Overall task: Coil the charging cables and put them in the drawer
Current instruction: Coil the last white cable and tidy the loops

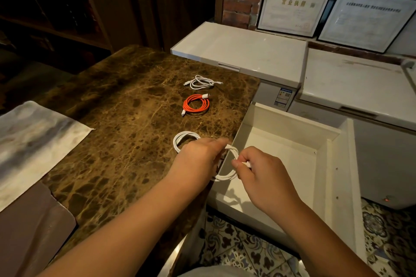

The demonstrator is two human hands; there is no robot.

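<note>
Left hand (198, 157) and right hand (258, 171) both pinch one white cable loop (231, 164), held over near edge of open white drawer (324, 164). Second white coil (182, 140) on marble counter (126, 119), partly under left hand. Orange coil (196, 104) beyond left hand; loose white cable (201, 81) farther still.

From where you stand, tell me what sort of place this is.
Probably a small shop or eatery's back counter: framed business licence against brick, white chest freezers, marble-look counter.
</note>
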